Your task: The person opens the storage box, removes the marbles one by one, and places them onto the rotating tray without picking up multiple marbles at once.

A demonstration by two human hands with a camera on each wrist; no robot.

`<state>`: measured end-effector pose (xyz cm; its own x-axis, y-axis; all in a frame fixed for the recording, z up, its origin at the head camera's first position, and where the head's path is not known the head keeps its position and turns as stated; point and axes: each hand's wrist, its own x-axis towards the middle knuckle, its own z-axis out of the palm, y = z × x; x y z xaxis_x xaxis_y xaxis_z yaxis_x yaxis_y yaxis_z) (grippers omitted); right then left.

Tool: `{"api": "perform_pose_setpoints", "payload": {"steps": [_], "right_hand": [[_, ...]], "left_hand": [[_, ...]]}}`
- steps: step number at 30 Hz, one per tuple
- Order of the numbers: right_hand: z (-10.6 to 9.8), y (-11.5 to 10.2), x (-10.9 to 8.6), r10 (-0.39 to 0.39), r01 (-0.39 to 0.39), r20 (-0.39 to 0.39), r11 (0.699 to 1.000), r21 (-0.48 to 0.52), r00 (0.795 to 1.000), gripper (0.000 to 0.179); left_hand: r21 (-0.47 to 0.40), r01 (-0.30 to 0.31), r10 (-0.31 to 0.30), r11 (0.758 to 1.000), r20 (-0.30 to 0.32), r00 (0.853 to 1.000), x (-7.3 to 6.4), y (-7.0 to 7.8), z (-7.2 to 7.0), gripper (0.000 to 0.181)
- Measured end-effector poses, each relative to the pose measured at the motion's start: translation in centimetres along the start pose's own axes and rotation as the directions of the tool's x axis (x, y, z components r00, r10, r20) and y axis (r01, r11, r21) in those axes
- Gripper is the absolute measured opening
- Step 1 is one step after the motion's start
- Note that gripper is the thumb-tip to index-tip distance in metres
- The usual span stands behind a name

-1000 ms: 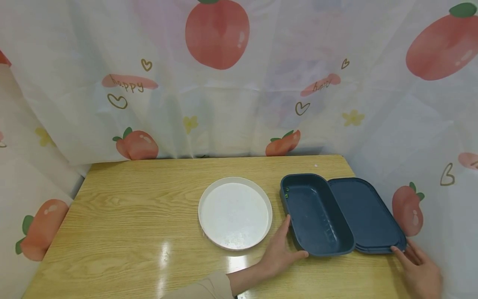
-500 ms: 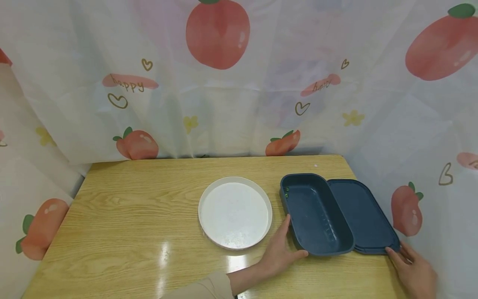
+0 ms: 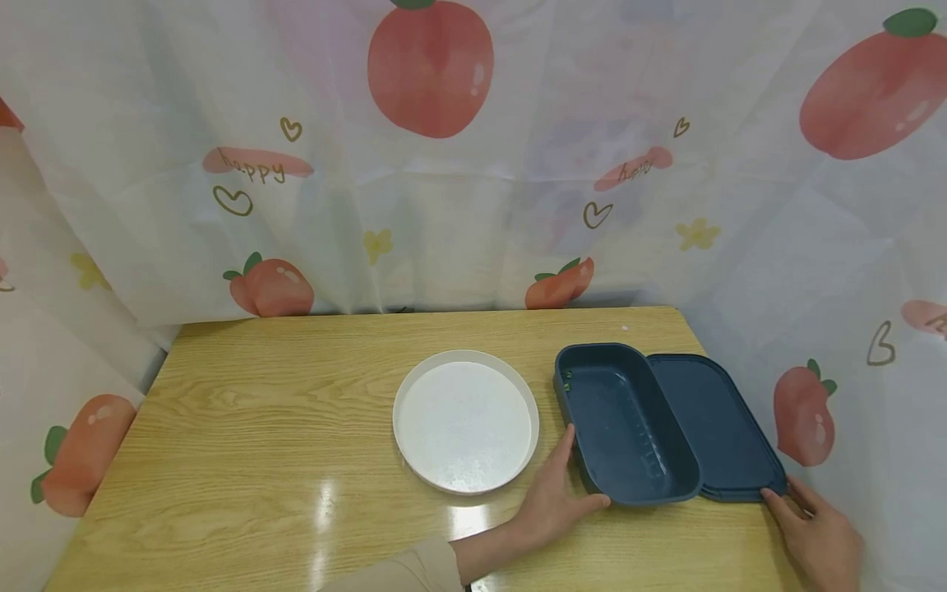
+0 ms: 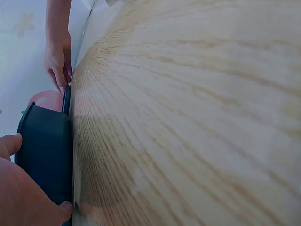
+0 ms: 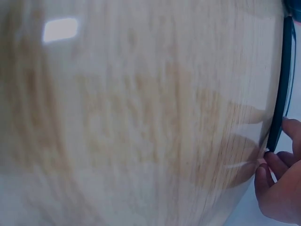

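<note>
Lid (image 3: 713,423) is off, right of the box (image 3: 617,423), pinched by the right hand (image 3: 821,533); left hand (image 3: 551,501), fingers apart, touches the box; green bits (image 3: 569,375) left inside.

My left forearm (image 3: 484,553) slants up and right from the bottom of the head view, its beige sleeve (image 3: 410,569) ending short of the wrist. My left hand (image 3: 549,500) is splayed: thumb (image 3: 595,504) out to the right, forefinger (image 3: 565,444) angled forward, a wide gap between them. Far to the right, my right hand (image 3: 823,533) holds a pinch, thumb opposite fingertips. The left wrist camera gives me the right forearm (image 4: 57,21), bare where it shows.
</note>
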<state>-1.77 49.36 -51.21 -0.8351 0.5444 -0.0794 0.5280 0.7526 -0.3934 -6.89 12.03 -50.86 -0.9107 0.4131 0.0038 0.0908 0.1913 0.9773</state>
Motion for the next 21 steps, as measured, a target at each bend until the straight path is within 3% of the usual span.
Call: {"api": "perform_pose_setpoints", "payload": {"steps": [9, 13, 16, 21], "right_hand": [[0.0, -0.5, 0.0, 0.018, -0.015, -0.060, 0.998, 0.059, 0.998, 0.064], [-0.5, -1.6, -0.3, 0.047, -0.041, -0.046, 0.992, 0.120, 0.998, 0.067], [-1.3, -3.0, -0.7, -0.007, 0.015, -0.048, 0.987, 0.158, 0.999, 0.068], [-2.2, -6.0, -1.6, -0.126, 0.147, -0.128, 0.973, 0.178, 0.984, 0.062]], "left_hand": [[0.013, 0.023, -0.023, 1.000, 0.000, 1.000, 0.0, 0.1, 0.1, 0.100], [0.017, 0.027, -0.027, 0.999, 0.005, 1.000, -0.1, 0.2, 0.0, 0.100], [0.019, 0.029, -0.029, 0.999, 0.005, 1.000, 0.0, 0.1, 0.0, 0.100], [0.020, 0.023, -0.023, 1.000, 0.003, 1.000, 0.1, 0.0, 0.1, 0.099]]}}
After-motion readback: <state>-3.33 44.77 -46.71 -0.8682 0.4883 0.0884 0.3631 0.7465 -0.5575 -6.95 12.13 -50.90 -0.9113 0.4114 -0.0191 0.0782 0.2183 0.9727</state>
